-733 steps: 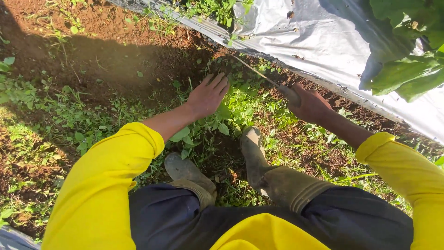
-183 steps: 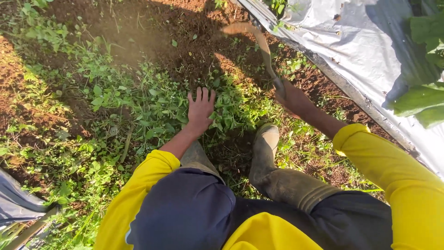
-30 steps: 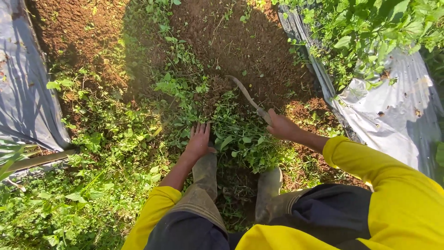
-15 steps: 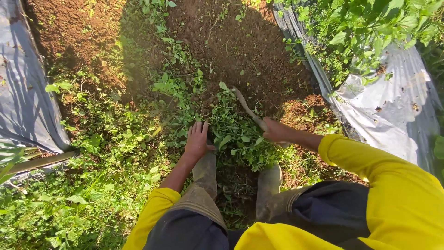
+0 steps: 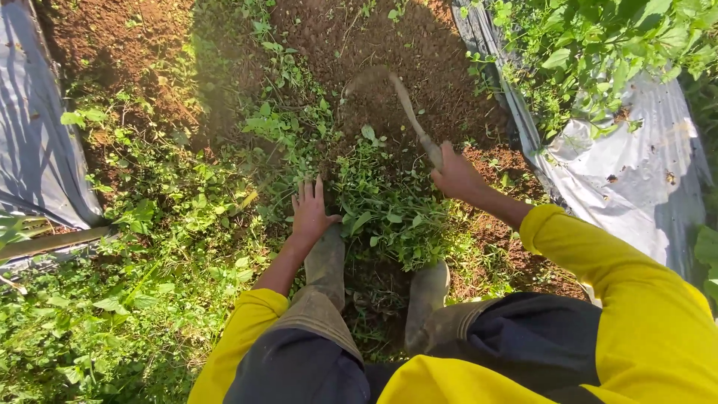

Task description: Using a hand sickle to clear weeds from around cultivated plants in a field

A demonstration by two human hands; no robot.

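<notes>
Head view: we're crouched over a dirt furrow, yellow sleeves and dark trousers at the bottom of the frame, muddy boots [image 5: 327, 263] planted in the weeds. Our right hand [image 5: 456, 176] is closed tight round the handle of a small hand hoe [image 5: 407, 112]; the handle runs up and left from the fist, and the curved blade end sits blurred over bare brown soil [image 5: 419, 52] near the top centre. Can't tell whether the blade is touching the ground. Our left hand [image 5: 310, 212] is flat and open, fingers spread, palm down, holding nothing; it presses on the ground just left of a thick clump of green weeds [image 5: 381, 206], its thumb at the clump's edge. That clump lies between the two hands, directly ahead of the boots. More low weeds cover the ground to the left, w/ sun on them. Grey plastic mulch sheet [image 5: 636, 172] runs along the right side of the furrow, leafy plants growing above it at top right. Another strip of grey sheet [image 5: 37, 127] lines the left edge. Both hands are well apart from the sheets.
</notes>
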